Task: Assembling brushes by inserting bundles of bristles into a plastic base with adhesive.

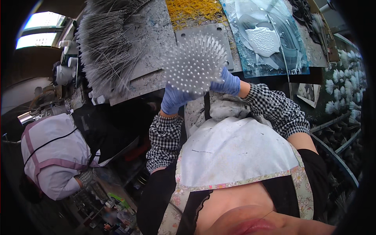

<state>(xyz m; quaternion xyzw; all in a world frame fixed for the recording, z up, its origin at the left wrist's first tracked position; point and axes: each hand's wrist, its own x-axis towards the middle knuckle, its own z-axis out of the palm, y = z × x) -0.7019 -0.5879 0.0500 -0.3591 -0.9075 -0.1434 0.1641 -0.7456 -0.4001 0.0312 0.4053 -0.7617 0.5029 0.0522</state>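
Note:
A fanned, rounded bundle of thin stalks with pale, bead-like tips [196,64] faces up between my hands. Blue gloves cover both hands. My left hand [175,100] is closed at the bundle's lower left side, and my right hand [228,83] closes on it from the right. The bundle itself hides most of my fingertips. Beneath and behind it lies a grey metal plate [223,37] with round holes near its corners.
Loose grey wire-like stalks [105,43] pile up at the table's left. Yellow rings [196,13] lie at the back. White paste with dotted marks [263,41] coats a blue sheet [301,64], a thin rod across it. White-tipped bunches [344,86] stand right. Another person [58,152] works at left.

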